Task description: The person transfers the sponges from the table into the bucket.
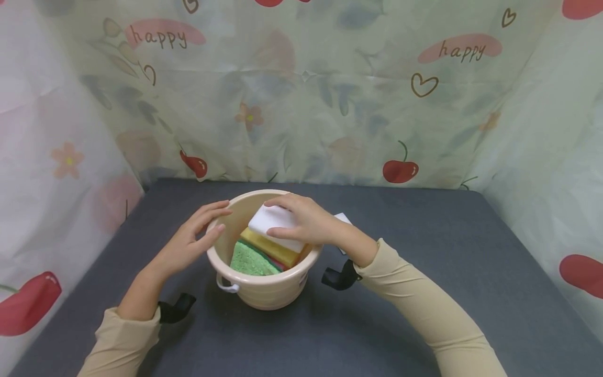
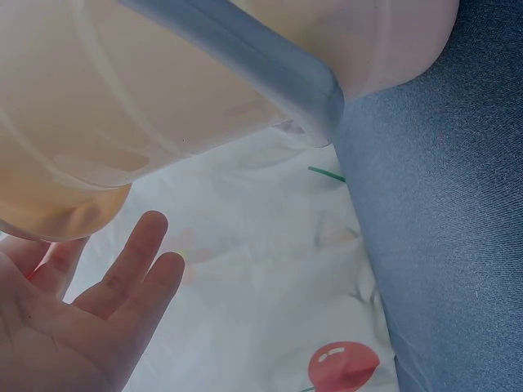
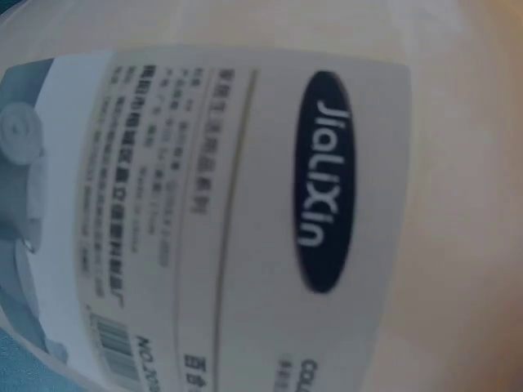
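Observation:
A cream plastic bucket (image 1: 264,288) stands upright on the table, its grey handle (image 2: 253,61) hanging at the side. My right hand (image 1: 303,217) grips a white sponge block (image 1: 264,220) between thumb and fingers, inside the bucket's mouth. Below that block lie a yellow sponge (image 1: 268,247) and a green sponge (image 1: 252,260), with a sliver of red between them. At the left rim, my left hand (image 1: 195,235) rests lightly with its fingers loosely extended; the left wrist view shows these fingers (image 2: 135,261) spread by the rim. In the right wrist view, the bucket's label (image 3: 245,204) fills most of the picture.
Another white piece (image 1: 343,218) lies on the dark table (image 1: 400,324) to the right of the bucket, partly hidden by my right wrist. Patterned curtains (image 1: 306,104) with cherries and flowers enclose the table at the back and both sides. Black wrist mounts (image 1: 340,277) stick out below each forearm.

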`<action>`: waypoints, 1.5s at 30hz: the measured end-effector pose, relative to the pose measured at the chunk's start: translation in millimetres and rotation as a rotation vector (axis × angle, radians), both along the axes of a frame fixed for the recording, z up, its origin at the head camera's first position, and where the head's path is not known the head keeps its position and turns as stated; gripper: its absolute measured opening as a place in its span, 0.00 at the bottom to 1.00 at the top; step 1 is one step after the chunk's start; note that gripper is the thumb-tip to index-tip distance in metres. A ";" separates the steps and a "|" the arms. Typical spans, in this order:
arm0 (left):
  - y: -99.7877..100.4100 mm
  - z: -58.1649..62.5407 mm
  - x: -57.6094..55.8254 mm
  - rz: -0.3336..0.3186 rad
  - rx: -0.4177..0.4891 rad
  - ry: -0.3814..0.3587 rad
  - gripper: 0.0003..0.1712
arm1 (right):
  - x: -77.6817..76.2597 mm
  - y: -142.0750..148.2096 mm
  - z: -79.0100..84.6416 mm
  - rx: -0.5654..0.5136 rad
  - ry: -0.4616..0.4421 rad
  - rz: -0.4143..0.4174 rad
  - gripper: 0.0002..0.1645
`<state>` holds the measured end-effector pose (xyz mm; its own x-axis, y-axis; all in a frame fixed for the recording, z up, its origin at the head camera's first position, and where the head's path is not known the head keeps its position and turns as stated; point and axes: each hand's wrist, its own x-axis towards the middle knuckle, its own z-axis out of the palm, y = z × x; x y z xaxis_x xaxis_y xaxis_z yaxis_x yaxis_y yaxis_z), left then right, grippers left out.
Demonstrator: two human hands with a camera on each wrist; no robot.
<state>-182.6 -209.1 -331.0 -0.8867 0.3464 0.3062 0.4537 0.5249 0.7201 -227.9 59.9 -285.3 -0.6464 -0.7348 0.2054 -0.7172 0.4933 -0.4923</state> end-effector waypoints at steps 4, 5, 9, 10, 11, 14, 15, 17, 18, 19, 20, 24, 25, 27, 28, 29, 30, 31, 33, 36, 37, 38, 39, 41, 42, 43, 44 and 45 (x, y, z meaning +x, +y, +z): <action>0.2 0.5 0.2 0.007 -0.013 -0.002 0.21 | 0.7 4.3 1.3 -0.010 0.002 0.001 0.31; 0.2 0.5 0.2 0.008 -0.016 -0.002 0.21 | 0.9 6.0 1.9 -0.018 0.002 -0.001 0.30; 0.2 0.4 0.0 0.011 -0.026 -0.001 0.21 | 1.8 15.0 5.1 -0.081 -0.005 -0.021 0.27; 0.2 0.3 -0.1 0.012 -0.028 0.000 0.21 | 1.9 17.5 5.9 -0.098 -0.006 -0.031 0.27; 0.1 0.2 -0.2 0.011 -0.027 0.002 0.21 | 2.1 20.2 6.6 -0.113 -0.008 -0.043 0.26; -0.1 0.0 -0.3 0.010 -0.025 0.006 0.21 | 2.9 28.9 8.2 -0.147 0.010 -0.068 0.25; -0.2 -0.1 -0.2 0.009 -0.023 0.007 0.21 | 3.2 32.1 8.2 -0.155 0.018 -0.075 0.25; -0.1 -0.3 -0.3 0.008 -0.022 0.004 0.21 | 3.5 39.0 7.3 -0.166 0.033 -0.096 0.25; 0.0 -0.4 -0.3 0.009 -0.023 0.003 0.21 | 3.9 42.6 6.5 -0.171 0.038 -0.105 0.25; 0.1 -0.5 -0.2 0.011 -0.025 0.001 0.21 | 4.0 46.1 5.4 -0.172 0.044 -0.120 0.25; 0.2 -0.5 -0.1 0.012 -0.027 -0.001 0.21 | 3.6 49.7 3.9 -0.173 0.047 -0.136 0.25; 0.2 -0.6 -0.2 0.014 -0.024 -0.006 0.21 | 3.3 64.2 -2.2 -0.174 0.040 -0.204 0.25; 0.2 -0.6 -0.2 0.014 -0.021 -0.007 0.21 | 3.0 67.7 -4.1 -0.178 0.036 -0.217 0.25; 0.0 -0.5 -0.4 0.014 -0.016 -0.007 0.21 | 2.8 74.7 -7.8 -0.189 0.023 -0.241 0.26; 0.0 -0.5 -0.4 0.014 -0.015 -0.007 0.21 | 2.3 78.0 -10.2 -0.195 0.022 -0.252 0.26; 0.1 -0.3 -0.4 0.015 -0.016 -0.007 0.21 | 1.9 81.2 -12.4 -0.200 0.022 -0.263 0.26; 0.2 -0.2 -0.4 0.016 -0.018 -0.004 0.21 | 1.2 84.4 -14.9 -0.205 0.023 -0.274 0.26; 0.0 -0.2 -0.3 0.016 -0.019 -0.002 0.21 | 0.5 87.3 -17.5 -0.211 0.018 -0.286 0.26; -0.3 -0.3 0.0 0.018 -0.025 0.003 0.21 | -1.8 92.8 -23.7 -0.209 0.014 -0.314 0.26; -0.7 0.3 0.5 0.018 -0.026 0.010 0.21 | -6.4 100.0 -32.9 -0.191 -0.008 -0.355 0.27; -0.9 0.4 0.7 0.019 -0.026 0.010 0.21 | -8.1 102.3 -36.3 -0.182 -0.017 -0.368 0.27; -0.9 0.5 0.8 0.021 -0.028 0.011 0.21 | -9.7 104.5 -39.7 -0.174 -0.025 -0.381 0.28; -0.8 0.5 0.8 0.019 -0.027 0.009 0.21 | -11.3 106.7 -43.1 -0.168 -0.036 -0.392 0.28; -0.4 0.6 0.9 0.018 -0.025 0.003 0.21 | -14.1 110.8 -49.7 -0.154 -0.052 -0.413 0.29; -0.2 0.7 0.9 0.016 -0.024 0.002 0.21 | -15.4 112.8 -52.9 -0.148 -0.057 -0.421 0.30; 0.0 0.7 0.9 0.016 -0.024 0.002 0.21 | -16.5 114.8 -56.2 -0.143 -0.064 -0.426 0.30; 0.3 0.8 0.9 0.016 -0.024 0.001 0.21 | -17.7 116.7 -59.2 -0.138 -0.070 -0.431 0.31; 0.4 1.0 1.0 0.015 -0.023 0.000 0.21 | -18.6 118.3 -62.0 -0.131 -0.077 -0.435 0.32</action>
<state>-181.6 -208.7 -330.1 -0.8919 0.3399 0.2984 0.4457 0.5480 0.7078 -246.5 178.2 -347.3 -0.9061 -0.3626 0.2177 -0.4160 0.6709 -0.6139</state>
